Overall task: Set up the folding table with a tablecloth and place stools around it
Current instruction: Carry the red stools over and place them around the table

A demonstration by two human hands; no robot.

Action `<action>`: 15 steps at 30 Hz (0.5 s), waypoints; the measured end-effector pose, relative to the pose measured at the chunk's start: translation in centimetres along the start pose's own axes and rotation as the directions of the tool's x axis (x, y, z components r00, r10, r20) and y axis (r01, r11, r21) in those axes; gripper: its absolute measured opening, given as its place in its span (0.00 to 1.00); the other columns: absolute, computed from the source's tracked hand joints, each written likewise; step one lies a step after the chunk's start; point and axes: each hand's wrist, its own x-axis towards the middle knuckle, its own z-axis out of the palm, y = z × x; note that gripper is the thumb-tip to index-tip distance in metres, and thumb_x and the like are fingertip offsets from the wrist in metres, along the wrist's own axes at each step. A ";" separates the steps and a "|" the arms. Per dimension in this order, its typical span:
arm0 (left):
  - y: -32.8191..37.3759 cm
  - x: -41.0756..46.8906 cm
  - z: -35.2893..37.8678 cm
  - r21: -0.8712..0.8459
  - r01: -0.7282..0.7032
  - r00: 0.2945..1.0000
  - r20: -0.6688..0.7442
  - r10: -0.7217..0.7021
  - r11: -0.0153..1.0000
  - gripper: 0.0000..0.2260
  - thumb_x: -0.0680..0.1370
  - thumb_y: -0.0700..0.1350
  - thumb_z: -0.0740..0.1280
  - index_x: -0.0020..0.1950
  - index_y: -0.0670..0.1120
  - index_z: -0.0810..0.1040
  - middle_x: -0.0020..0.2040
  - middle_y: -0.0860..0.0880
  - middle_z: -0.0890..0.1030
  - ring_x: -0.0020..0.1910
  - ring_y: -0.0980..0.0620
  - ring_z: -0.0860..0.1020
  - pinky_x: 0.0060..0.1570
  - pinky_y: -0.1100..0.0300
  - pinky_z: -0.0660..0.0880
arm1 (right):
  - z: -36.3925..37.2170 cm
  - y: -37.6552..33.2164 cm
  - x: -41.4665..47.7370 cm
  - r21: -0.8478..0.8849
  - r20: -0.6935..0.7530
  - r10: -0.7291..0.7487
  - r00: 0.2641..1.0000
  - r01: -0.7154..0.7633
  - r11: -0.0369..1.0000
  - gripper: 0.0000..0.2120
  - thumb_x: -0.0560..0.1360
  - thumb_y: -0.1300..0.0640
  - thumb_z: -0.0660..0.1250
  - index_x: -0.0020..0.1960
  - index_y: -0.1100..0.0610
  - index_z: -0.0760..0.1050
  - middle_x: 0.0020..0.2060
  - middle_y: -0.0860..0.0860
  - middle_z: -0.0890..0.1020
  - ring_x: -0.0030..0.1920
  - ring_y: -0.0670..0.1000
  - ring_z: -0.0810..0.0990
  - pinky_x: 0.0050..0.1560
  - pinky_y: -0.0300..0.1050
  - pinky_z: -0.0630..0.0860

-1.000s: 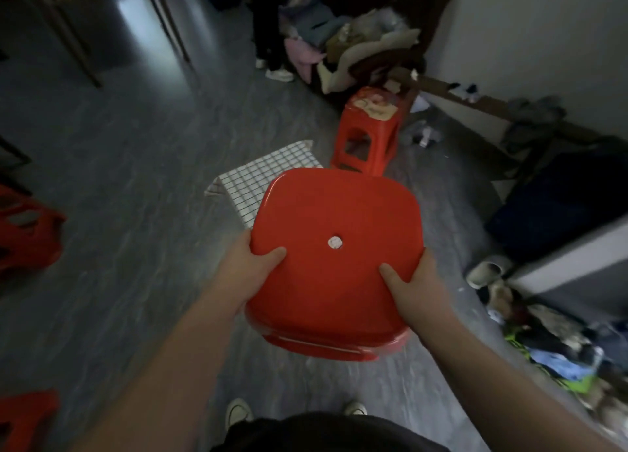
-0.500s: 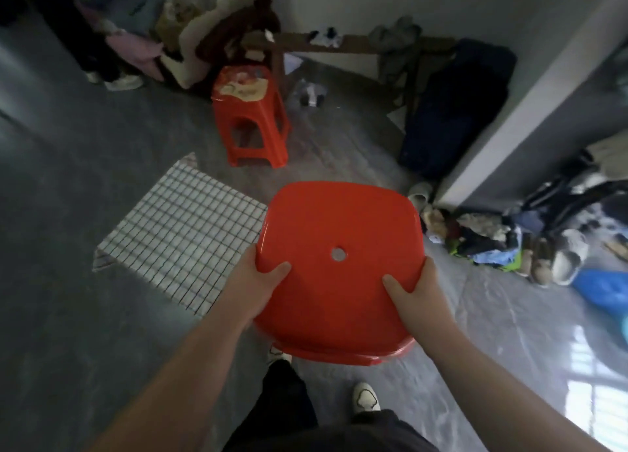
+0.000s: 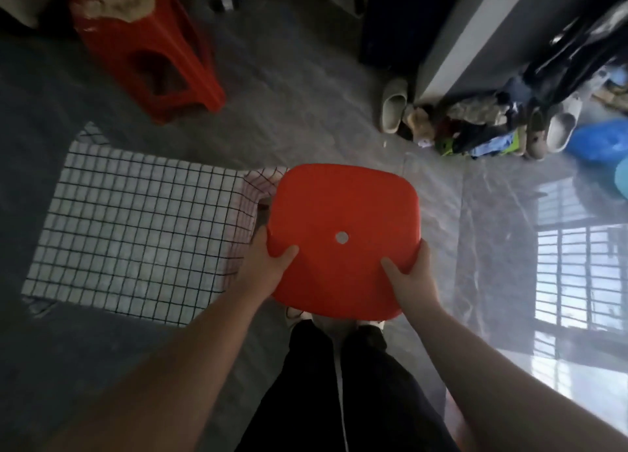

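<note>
I hold a red plastic stool by its seat, which has a small hole in the middle. My left hand grips the seat's near left edge, thumb on top. My right hand grips the near right edge the same way. The stool's legs are hidden under the seat. Right beside it on the left stands the low table under a white cloth with a black grid. A second red stool with worn patches on its seat stands at the far left, beyond the table.
Slippers, shoes and crumpled clothes lie along the base of a grey wall at the right. A blue bag sits at the far right. Grey floor lies to the right of the stool. My legs and shoes are below it.
The view has swung right and tilted down. The stool in my hands has come closer to the floor at the table's right side. The table and second stool slid left and up.
</note>
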 end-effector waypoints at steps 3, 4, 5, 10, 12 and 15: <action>-4.1 4.2 2.7 0.032 0.038 0.999 0.020 -0.039 0.999 0.29 0.75 0.60 0.71 0.73 0.56 0.66 0.64 0.56 0.77 0.62 0.53 0.76 0.63 0.49 0.74 | 3.1 4.4 3.4 0.001 -0.008 0.027 1.000 -0.027 1.000 0.35 0.70 0.46 0.71 0.72 0.50 0.61 0.61 0.49 0.77 0.57 0.53 0.79 0.54 0.57 0.78; -5.4 5.5 3.7 0.028 0.044 0.999 0.024 -0.045 0.999 0.28 0.75 0.59 0.71 0.73 0.56 0.67 0.61 0.58 0.76 0.61 0.54 0.76 0.62 0.51 0.74 | 4.1 5.8 4.6 0.004 -0.011 0.030 0.999 -0.030 1.000 0.34 0.70 0.47 0.71 0.72 0.50 0.62 0.60 0.49 0.78 0.56 0.53 0.79 0.54 0.56 0.78; -6.6 6.7 4.7 0.024 0.047 0.999 0.026 -0.047 0.999 0.28 0.76 0.57 0.71 0.73 0.55 0.67 0.59 0.59 0.76 0.59 0.55 0.75 0.60 0.54 0.73 | 5.0 7.1 5.7 0.009 -0.011 0.029 1.000 -0.029 1.000 0.34 0.71 0.48 0.71 0.72 0.50 0.62 0.60 0.48 0.78 0.56 0.52 0.79 0.53 0.55 0.78; -11.4 11.6 8.5 0.024 0.062 0.998 0.006 -0.062 0.998 0.28 0.76 0.54 0.72 0.73 0.53 0.68 0.59 0.56 0.78 0.58 0.55 0.78 0.60 0.51 0.75 | 9.1 12.7 10.5 0.004 0.010 0.028 1.000 -0.028 1.000 0.33 0.74 0.51 0.71 0.74 0.50 0.59 0.63 0.48 0.76 0.58 0.52 0.78 0.56 0.54 0.77; -12.8 12.8 9.0 0.025 0.066 0.998 -0.002 -0.066 0.997 0.28 0.75 0.56 0.72 0.73 0.54 0.68 0.60 0.55 0.79 0.59 0.53 0.78 0.61 0.49 0.76 | 10.4 13.8 11.6 0.012 0.002 0.030 1.000 -0.030 0.999 0.32 0.74 0.51 0.71 0.74 0.50 0.60 0.62 0.48 0.76 0.57 0.52 0.78 0.55 0.53 0.77; -13.4 13.8 9.2 0.013 0.040 0.999 -0.017 -0.040 0.999 0.28 0.76 0.57 0.71 0.73 0.56 0.67 0.60 0.57 0.78 0.58 0.57 0.78 0.59 0.51 0.76 | 11.3 14.4 12.7 0.009 -0.032 0.027 0.999 -0.026 1.000 0.29 0.74 0.49 0.70 0.71 0.50 0.62 0.59 0.49 0.78 0.55 0.53 0.79 0.53 0.54 0.77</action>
